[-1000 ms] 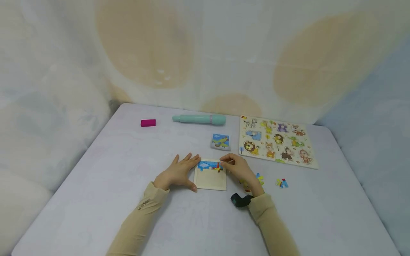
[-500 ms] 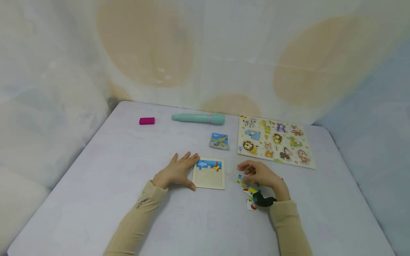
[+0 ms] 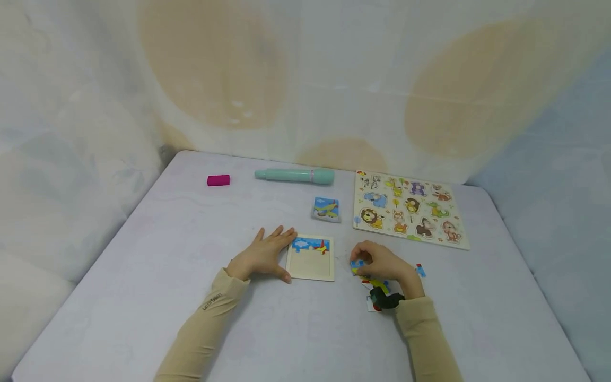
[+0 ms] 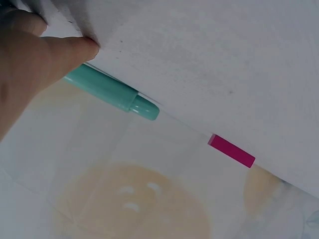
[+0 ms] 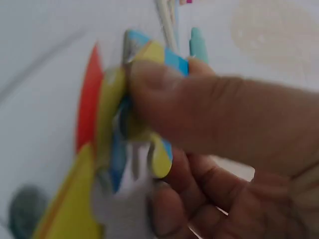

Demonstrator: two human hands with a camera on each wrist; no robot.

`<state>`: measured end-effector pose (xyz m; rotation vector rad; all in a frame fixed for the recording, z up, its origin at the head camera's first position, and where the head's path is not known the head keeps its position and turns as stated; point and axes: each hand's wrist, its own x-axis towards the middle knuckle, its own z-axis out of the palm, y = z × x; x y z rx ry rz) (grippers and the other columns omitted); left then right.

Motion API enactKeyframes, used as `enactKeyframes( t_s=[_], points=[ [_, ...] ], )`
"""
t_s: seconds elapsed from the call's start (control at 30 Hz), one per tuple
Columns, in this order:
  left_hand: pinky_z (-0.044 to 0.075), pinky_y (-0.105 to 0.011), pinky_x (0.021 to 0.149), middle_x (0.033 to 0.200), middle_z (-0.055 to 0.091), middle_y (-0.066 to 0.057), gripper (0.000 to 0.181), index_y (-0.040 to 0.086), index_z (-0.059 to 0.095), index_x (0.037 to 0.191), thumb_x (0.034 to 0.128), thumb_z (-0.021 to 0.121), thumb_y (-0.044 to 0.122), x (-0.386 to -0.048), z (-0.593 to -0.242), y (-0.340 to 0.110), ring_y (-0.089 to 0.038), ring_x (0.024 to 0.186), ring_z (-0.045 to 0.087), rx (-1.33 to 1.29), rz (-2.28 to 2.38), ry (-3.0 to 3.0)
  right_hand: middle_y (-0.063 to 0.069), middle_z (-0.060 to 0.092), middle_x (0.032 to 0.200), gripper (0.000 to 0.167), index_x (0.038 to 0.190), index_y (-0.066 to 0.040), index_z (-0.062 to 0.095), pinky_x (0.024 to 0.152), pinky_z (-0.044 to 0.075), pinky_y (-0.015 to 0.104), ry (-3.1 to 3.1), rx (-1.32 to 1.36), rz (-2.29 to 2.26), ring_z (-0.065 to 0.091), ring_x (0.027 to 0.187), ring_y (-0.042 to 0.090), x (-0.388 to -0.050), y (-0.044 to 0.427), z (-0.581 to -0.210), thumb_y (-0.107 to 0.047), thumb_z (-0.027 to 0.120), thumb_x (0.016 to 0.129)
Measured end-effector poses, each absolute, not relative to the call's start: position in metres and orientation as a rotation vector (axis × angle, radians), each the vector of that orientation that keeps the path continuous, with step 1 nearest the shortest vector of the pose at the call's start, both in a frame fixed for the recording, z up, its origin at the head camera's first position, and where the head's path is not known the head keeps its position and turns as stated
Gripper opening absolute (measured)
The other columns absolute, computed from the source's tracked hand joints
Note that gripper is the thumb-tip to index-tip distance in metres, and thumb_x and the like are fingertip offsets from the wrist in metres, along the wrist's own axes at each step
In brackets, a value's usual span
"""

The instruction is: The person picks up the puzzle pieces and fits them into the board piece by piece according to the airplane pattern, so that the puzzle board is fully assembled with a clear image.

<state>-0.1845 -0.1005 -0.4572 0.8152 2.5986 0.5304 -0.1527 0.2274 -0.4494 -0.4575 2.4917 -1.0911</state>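
Note:
A square wooden puzzle tray point(image 3: 310, 265) lies at the middle of the table, a strip of blue sky pieces with a red and yellow part along its top. Spread flat, the left hand point(image 3: 261, 257) touches the tray's left edge with its fingertips. To the right of the tray, the right hand point(image 3: 383, 261) pinches a blue and yellow puzzle piece point(image 3: 356, 266) between thumb and fingers. In the right wrist view the thumb lies across that piece point(image 5: 174, 62). Loose pieces point(image 3: 381, 286) lie under and beside this hand, partly hidden.
Behind the tray lies a small airplane picture point(image 3: 326, 208). A mint green tube point(image 3: 294, 175) and a magenta block point(image 3: 218, 180) are near the back edge. An animal puzzle board point(image 3: 410, 209) is at the back right. One loose piece point(image 3: 420, 270) lies right of the right hand.
The right hand has moved right, away from the tray to the loose pieces, and has taken hold of one. The left hand stays at the tray.

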Motion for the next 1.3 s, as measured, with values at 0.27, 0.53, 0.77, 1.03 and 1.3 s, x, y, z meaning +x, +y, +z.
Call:
enactKeyframes(
  t_s=[0.27,0.53,0.77,1.03,1.3],
  points=[
    [-0.003,-0.064,0.118,0.163,0.019,-0.002,0.117,0.014,0.024,0.155,0.0625,0.087,0.048,-0.184,-0.458,-0.1,-0.028,0.152,0.006,0.801,0.533,2.593,0.006,0.065,0.088,0.012,0.099,-0.008,0.068,0.065,0.048,0.028,2.589,-0.243,-1.182,0.057,0.074,0.016,-0.161,0.216,-0.449,-0.012,0.068,0.088],
    [0.0,-0.066,0.117,0.162,0.021,-0.005,0.116,0.011,0.025,0.154,0.0627,0.087,0.047,-0.185,-0.452,-0.1,-0.031,0.152,0.009,0.829,0.524,2.597,0.008,0.072,0.08,0.018,0.102,-0.004,0.066,0.056,0.049,0.028,2.488,-0.179,-1.361,0.062,0.063,0.019,-0.175,0.166,-0.437,-0.014,0.07,0.088],
    [0.0,-0.066,0.117,0.163,0.02,-0.004,0.116,0.012,0.025,0.154,0.0632,0.086,0.049,-0.182,-0.457,-0.099,-0.03,0.152,0.008,0.827,0.529,2.591,0.007,0.07,0.075,0.013,0.101,-0.003,0.068,0.054,0.053,0.024,2.456,-0.19,-1.411,0.061,0.056,0.011,-0.176,0.12,-0.448,-0.01,0.067,0.09],
    [-0.001,-0.065,0.117,0.163,0.019,-0.002,0.114,0.014,0.025,0.155,0.0644,0.085,0.05,-0.182,-0.458,-0.1,-0.029,0.152,0.007,0.827,0.531,2.598,0.004,0.066,0.072,0.01,0.095,-0.005,0.069,0.053,0.046,0.019,2.606,-0.251,-1.287,0.056,0.057,0.008,-0.167,0.097,-0.454,-0.011,0.07,0.087],
    [0.0,-0.066,0.117,0.162,0.021,-0.004,0.114,0.012,0.026,0.154,0.0641,0.086,0.049,-0.182,-0.457,-0.1,-0.031,0.152,0.009,0.83,0.546,2.605,0.003,0.061,0.076,0.01,0.089,-0.006,0.067,0.059,0.04,0.021,2.777,-0.237,-1.163,0.051,0.067,0.011,-0.159,0.086,-0.451,-0.013,0.072,0.086]
  ],
)
